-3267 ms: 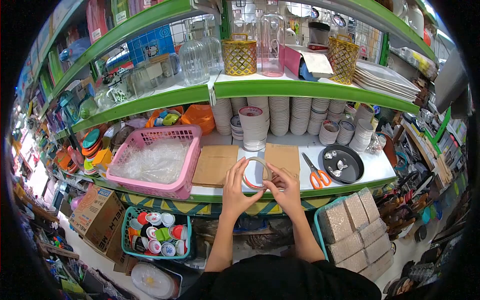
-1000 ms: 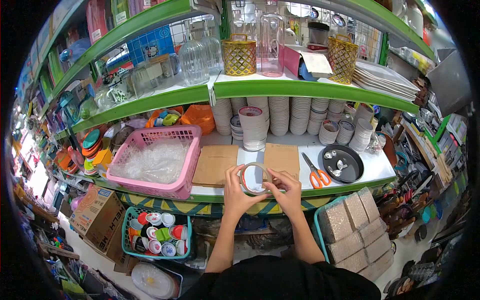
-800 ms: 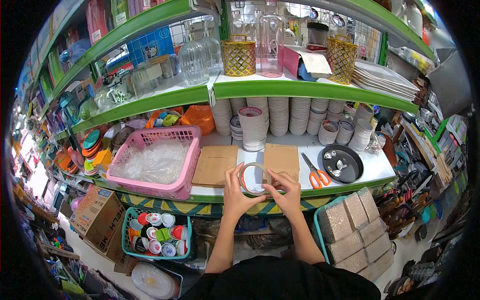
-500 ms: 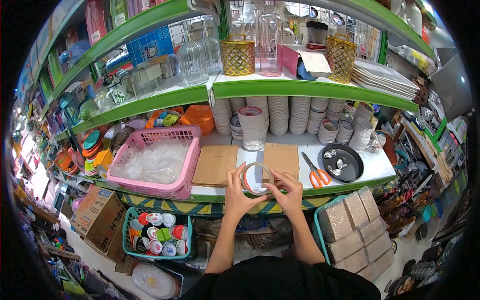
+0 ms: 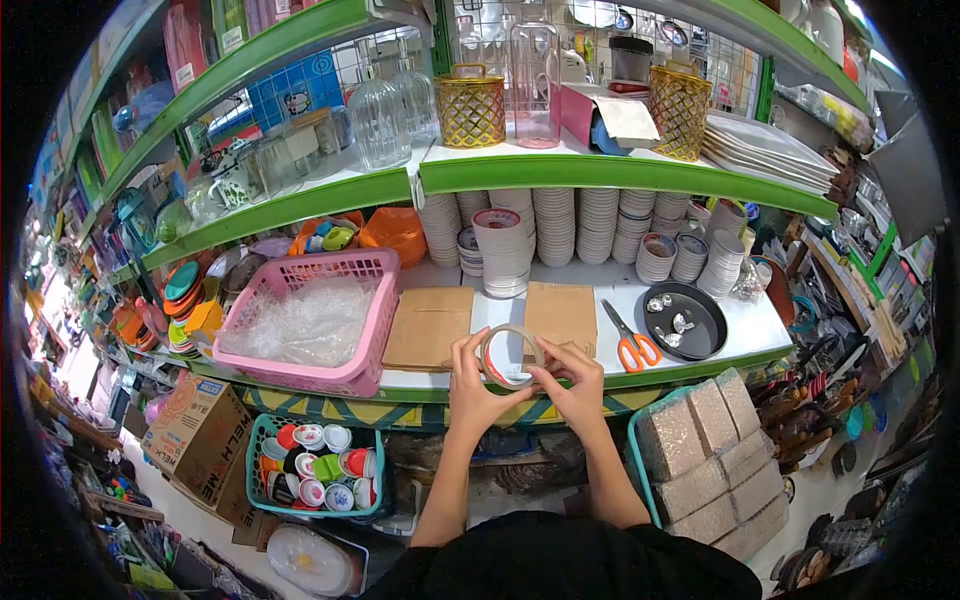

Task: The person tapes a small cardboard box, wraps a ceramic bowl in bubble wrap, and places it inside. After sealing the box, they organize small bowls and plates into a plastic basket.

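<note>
Between my two hands, a roll of clear tape [image 5: 488, 372] is held upright over the front edge of the white shelf. My left hand [image 5: 474, 390] grips the roll's left rim with curled fingers. On the opposite rim, my right hand [image 5: 569, 384] pinches the roll with thumb and fingers. Two flat pieces of brown cardboard, one at left [image 5: 430, 330] and one at right [image 5: 561, 315], lie on the shelf behind the roll. Orange-handled scissors [image 5: 637, 352] rest to the right, beside a dark round pan [image 5: 704, 322] holding several small shiny pieces.
A pink basket [image 5: 377, 335] of clear plastic stands at left. Stacked white bowls [image 5: 555, 228] line the back under a green-edged shelf [image 5: 600, 178]. Below are a teal basket [image 5: 378, 470] of cups and a basket of wrapped bundles [image 5: 715, 450]. Cardboard boxes [image 5: 195, 430] stand lower left.
The view has shifted very slightly. Both hands keep their hold on the tape roll, with no clear movement of either.
</note>
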Motion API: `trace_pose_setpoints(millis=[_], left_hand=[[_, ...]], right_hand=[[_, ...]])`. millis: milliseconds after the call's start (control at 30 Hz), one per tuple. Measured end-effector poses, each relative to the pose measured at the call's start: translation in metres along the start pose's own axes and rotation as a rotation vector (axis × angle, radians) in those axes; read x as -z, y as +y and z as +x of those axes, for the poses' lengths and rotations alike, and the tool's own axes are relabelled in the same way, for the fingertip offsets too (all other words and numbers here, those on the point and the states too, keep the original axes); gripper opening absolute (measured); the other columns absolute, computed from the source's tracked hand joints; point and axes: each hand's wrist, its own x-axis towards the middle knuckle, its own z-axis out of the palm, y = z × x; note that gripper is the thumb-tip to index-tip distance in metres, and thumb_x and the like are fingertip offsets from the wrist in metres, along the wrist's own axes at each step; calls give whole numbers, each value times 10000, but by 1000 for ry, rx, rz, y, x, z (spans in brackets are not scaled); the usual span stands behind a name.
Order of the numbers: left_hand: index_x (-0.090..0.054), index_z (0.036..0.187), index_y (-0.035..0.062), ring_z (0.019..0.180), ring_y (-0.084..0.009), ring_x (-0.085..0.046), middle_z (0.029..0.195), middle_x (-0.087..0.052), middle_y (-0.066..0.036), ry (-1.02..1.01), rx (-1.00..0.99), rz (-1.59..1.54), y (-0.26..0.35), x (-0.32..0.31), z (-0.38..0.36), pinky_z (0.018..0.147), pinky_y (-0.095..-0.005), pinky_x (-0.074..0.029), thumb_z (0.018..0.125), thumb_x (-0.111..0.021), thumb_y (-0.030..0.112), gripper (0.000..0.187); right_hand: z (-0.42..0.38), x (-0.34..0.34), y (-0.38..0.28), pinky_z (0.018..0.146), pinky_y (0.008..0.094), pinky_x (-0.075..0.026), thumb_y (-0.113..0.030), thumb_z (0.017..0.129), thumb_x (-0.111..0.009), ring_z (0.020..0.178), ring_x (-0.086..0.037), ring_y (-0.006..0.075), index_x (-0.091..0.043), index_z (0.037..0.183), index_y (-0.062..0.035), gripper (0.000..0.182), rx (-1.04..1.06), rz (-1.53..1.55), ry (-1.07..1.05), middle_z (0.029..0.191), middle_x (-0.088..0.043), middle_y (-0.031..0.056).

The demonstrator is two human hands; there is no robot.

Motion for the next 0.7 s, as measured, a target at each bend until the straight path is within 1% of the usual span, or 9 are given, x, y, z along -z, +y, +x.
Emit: trace_pose_setpoints(millis=[100, 167, 200, 267, 300, 367, 467, 533, 700], left_hand=[[-390, 1306, 59, 1020, -294, -544, 1176, -428, -123, -22, 62, -78, 2, 0, 0, 753, -375, -504, 501, -890, 331, 986], [-387, 1308, 56, 976, -273, -552, 1169, -430, -121, -12, 23, -68, 1, -1, 0, 742, -365, -497, 499, -891, 306, 985], [-387, 1308, 56, 976, -273, -552, 1169, -430, -121, -12, 24, -68, 0, -2, 0, 742, -365, -497, 499, -891, 306, 985], [-385, 1308, 49, 895, -246, -551, 1164, -433, -117, 5, -48, 35, -4, -2, 0, 721, -351, -485, 498, -889, 278, 981], [-385, 1308, 49, 895, -246, -551, 1164, -433, -117, 5, -47, 34, -3, -2, 0, 721, -351, -485, 498, -889, 278, 981], [-384, 1318, 60, 850, -235, -535, 1154, -431, -116, -41, 28, -44, -1, -1, 1, 709, -343, -474, 496, -887, 266, 986], [-387, 1318, 63, 843, -234, -529, 1146, -429, -115, -36, 39, -53, 0, -1, 1, 705, -339, -470, 493, -886, 257, 983], [-384, 1322, 68, 856, -238, -530, 1143, -428, -115, -46, 47, -53, 3, 0, 2, 711, -342, -472, 494, -885, 258, 986], [-377, 1328, 76, 895, -255, -531, 1140, -426, -115, -69, 39, -19, -2, -1, 4, 736, -359, -475, 494, -884, 270, 995]], right_hand=[[-1, 0, 6, 639, 211, -537, 62, 747, -695, 738, -601, 88, -633, 1138, -2, 401, 25, -31, 32, 855, -589, 60], [0, 1, 5, 641, 212, -537, 63, 746, -695, 738, -601, 88, -634, 1138, -4, 403, 34, -38, 47, 856, -591, 62], [1, 1, 0, 640, 213, -537, 61, 745, -696, 737, -600, 88, -635, 1138, -5, 403, 12, -27, 19, 854, -591, 62], [1, 1, -1, 639, 214, -537, 60, 745, -698, 736, -599, 88, -635, 1137, -6, 403, -12, -17, -8, 852, -591, 63], [0, 1, 2, 638, 214, -536, 59, 744, -699, 737, -597, 86, -635, 1139, -6, 406, 9, -34, 9, 851, -590, 61], [0, 0, 5, 637, 213, -536, 59, 743, -701, 737, -594, 85, -634, 1140, -6, 408, 31, -50, 24, 850, -589, 60], [3, -1, 4, 633, 211, -534, 58, 740, -704, 729, -592, 82, -633, 1141, -6, 412, 78, -53, 41, 847, -589, 59], [4, 0, -3, 631, 209, -533, 60, 740, -703, 728, -591, 81, -636, 1138, -7, 409, 0, -33, -5, 849, -589, 57], [4, -2, 5, 623, 208, -532, 56, 744, -702, 724, -598, 84, -638, 1139, -13, 406, 24, -19, 40, 853, -598, 56]])
